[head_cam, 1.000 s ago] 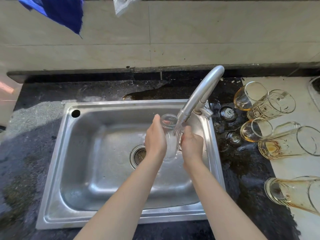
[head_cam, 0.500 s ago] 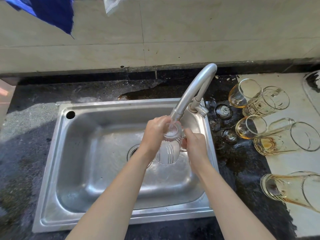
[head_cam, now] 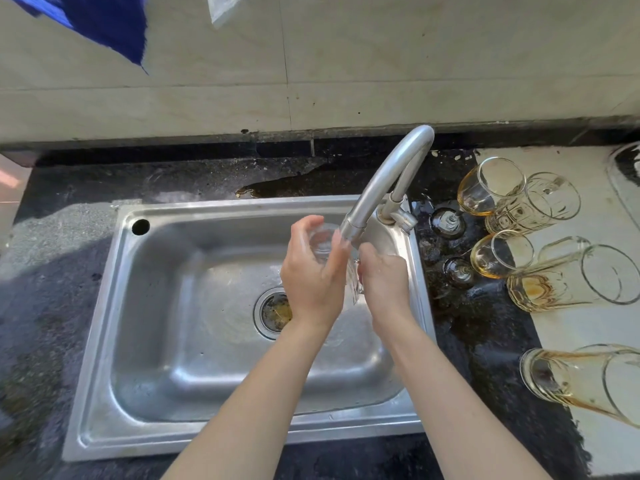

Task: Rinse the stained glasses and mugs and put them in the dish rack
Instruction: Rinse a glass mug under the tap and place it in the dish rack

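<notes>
Fingers [head_cam: 304,230] of the left hand [head_cam: 313,282] curl round a clear glass [head_cam: 323,240], gripping it just under the faucet [head_cam: 384,181] spout, above the sink [head_cam: 166,306]; the right hand [head_cam: 384,278] clasps its other side. Stained glasses [head_cam: 568,282] lie tipped over on the right

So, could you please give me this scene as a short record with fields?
activity: rinsing a glass under running water
held: clear glass, gripped by the left hand and the right hand
place: below the faucet spout, above the sink
waiting: five stained glasses lying on their sides, right of the sink
dish rack: not in view
</notes>
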`<state>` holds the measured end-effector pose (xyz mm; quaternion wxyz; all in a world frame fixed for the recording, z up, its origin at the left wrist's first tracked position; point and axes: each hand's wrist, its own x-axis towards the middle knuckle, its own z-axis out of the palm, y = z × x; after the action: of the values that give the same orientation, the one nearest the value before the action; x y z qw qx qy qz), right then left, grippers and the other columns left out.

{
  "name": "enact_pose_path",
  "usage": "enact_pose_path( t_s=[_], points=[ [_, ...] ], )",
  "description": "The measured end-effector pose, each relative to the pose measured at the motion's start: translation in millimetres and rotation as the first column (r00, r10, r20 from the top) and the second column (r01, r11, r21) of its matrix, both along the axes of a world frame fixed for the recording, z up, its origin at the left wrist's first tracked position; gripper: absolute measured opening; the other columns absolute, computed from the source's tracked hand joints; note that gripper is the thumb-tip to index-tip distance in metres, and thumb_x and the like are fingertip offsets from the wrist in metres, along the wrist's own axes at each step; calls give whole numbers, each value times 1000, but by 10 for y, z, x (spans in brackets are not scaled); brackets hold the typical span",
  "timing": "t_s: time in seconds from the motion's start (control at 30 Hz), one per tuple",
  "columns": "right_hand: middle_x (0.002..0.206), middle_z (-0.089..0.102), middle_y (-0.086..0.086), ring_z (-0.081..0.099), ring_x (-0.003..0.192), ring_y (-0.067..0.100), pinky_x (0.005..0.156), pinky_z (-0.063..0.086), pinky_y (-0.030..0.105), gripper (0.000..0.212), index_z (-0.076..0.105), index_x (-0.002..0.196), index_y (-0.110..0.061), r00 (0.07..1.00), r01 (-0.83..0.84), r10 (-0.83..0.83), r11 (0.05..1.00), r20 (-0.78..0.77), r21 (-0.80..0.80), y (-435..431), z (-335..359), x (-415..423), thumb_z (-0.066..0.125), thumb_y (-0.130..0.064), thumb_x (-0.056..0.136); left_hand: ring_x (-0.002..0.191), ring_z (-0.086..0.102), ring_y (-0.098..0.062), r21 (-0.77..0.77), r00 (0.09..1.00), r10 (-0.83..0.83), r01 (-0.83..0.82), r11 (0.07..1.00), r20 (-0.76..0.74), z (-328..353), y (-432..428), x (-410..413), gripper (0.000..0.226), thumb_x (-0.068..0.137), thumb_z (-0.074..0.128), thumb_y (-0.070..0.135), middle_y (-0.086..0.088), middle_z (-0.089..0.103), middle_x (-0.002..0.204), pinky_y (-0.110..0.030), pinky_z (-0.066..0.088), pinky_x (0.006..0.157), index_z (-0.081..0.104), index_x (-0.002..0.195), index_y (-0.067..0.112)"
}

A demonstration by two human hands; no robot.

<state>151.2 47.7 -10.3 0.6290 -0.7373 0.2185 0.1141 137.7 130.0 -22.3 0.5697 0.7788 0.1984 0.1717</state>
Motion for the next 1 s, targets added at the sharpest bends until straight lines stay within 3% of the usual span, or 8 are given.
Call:
enact_pose_path(
  t_s=[0.13,0.23,0.37,0.5,0.6,0.7,0.87,1.0],
  points=[
    [50,20,-1,15,44,10,42,14,25,38,29,53,-15,1000,-15,14,999,7,45,-36,34,1,49,-11,85,76,62,-15,-404,993,-50,2,915,-108,125,100,161,21,79,56,28,-3,68,78,-46,49,77,70,84,13],
    [52,19,1,15,47,11,46,13,29,39,28,51,-17,997,-37,30,995,67,94,-59,101,49,54,-17,81,75,64,-22,-725,966,-217,51,687,-138,169,203,196,41,78,54,36,-15,69,83,-43,50,80,69,89,-1],
    [44,16,-7,13,46,12,47,12,28,61,22,38,-24,986,-108,102,993,132,38,-58,126,146,61,-13,84,65,64,-21,-845,925,-345,53,533,-159,100,312,160,17,67,62,18,-7,67,71,-29,53,66,61,81,9],
    [45,14,-7,12,49,12,52,11,34,63,21,39,-25,977,-178,169,982,127,63,-74,103,131,62,-7,83,70,60,-18,-903,725,-586,-116,415,-362,117,367,141,9,72,59,21,-3,64,76,-31,47,73,65,76,15],
    [53,19,2,17,57,20,55,15,34,46,30,47,-17,983,-151,136,981,126,120,-62,60,135,60,-9,82,65,63,-19,-868,798,-453,-168,467,-398,84,339,154,6,80,61,11,-7,65,76,-28,52,67,66,77,11],
    [68,35,9,32,65,22,62,28,32,11,51,74,-13,999,-50,49,967,10,250,-5,22,186,55,-16,84,68,64,-19,-788,826,-293,-261,558,-481,-37,326,142,10,75,72,24,-4,69,80,-30,52,70,71,81,17],
    [104,60,10,64,87,25,70,55,40,21,56,108,-15,921,-62,253,845,-295,531,-70,-42,194,53,-30,93,44,40,-12,-490,868,78,-348,799,-490,-38,342,112,28,87,64,32,3,46,52,-27,36,52,55,66,16],
    [108,61,2,66,97,30,71,59,48,25,63,105,-22,866,-179,344,891,-362,418,-30,30,136,61,-41,89,51,43,-17,-146,940,222,-265,953,-258,-14,360,46,48,91,58,37,-16,49,52,-32,38,55,45,58,4]
  ],
)
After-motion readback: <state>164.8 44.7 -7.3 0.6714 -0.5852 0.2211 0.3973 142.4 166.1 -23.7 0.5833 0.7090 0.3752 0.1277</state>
